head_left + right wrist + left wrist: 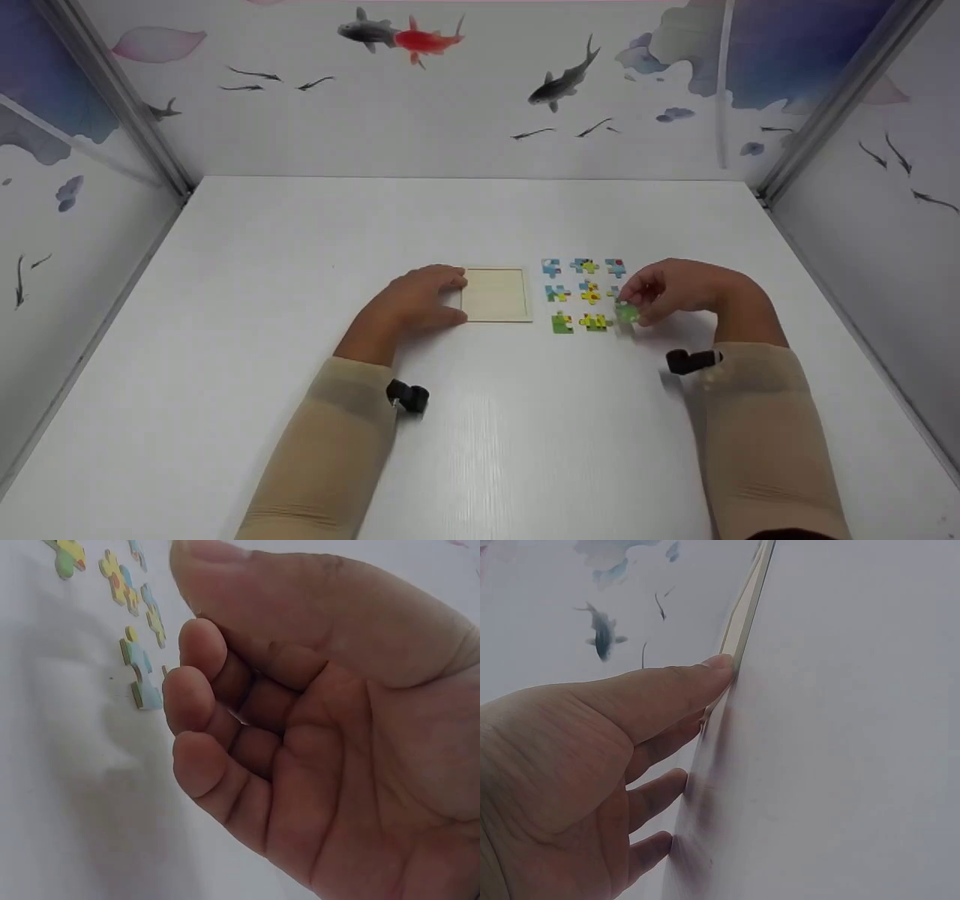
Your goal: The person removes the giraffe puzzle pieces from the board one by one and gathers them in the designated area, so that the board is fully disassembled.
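My left hand (421,300) holds the left side of a shallow square wooden puzzle tray (495,295), thumb at its near corner and a finger at its far corner. In the left wrist view, the thumb of that hand (592,742) touches the tray's edge (744,615). Just right of the laid-out pieces, my right hand (671,292) pinches a green puzzle piece (626,311) between thumb and fingers, tilted off the table. The right wrist view shows that hand (300,720) with its other fingers curled; the pinched piece is hidden there.
Several colourful jigsaw pieces (590,294) lie in spaced rows between the tray and my right hand; one blue piece (141,675) lies closest in the right wrist view. White walls printed with fish (562,82) border the white table (480,420) at the back and sides.
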Available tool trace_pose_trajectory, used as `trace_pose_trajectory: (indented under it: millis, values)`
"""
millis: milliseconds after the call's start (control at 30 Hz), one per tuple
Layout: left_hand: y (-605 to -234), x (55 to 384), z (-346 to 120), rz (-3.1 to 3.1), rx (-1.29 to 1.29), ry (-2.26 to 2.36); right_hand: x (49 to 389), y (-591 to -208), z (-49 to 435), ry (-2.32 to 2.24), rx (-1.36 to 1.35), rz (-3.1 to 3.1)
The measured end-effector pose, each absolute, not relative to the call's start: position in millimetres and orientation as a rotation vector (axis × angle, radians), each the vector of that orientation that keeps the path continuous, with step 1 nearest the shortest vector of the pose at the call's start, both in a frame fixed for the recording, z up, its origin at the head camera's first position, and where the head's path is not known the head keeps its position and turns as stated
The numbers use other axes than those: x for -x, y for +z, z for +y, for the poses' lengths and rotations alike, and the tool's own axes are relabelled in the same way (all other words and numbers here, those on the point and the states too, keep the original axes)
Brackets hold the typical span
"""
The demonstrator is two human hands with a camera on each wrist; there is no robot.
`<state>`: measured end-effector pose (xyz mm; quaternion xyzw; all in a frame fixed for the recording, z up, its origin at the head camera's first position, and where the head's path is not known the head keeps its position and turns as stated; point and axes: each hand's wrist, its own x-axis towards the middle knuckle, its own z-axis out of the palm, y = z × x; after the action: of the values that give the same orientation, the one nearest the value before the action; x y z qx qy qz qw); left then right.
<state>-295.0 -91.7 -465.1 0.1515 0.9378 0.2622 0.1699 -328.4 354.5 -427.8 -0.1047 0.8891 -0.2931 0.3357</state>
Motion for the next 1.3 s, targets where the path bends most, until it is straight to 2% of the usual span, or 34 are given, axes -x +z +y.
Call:
trace_pose_trajectory:
  millis: [800,1067,1300]
  values:
    - [-464.5,295.6,-92.3,2.665,-0.455,0.742,328.2,-433.6,355.3,-0.738,0.227,2.32]
    - [-466.3,295.4,-91.9,2.672,-0.429,0.799,330.6,-429.7,350.1,-0.809,0.317,2.357]
    - [-466.6,296.1,-92.0,2.682,-0.431,0.794,329.7,-420.6,327.2,-0.846,0.384,2.427]
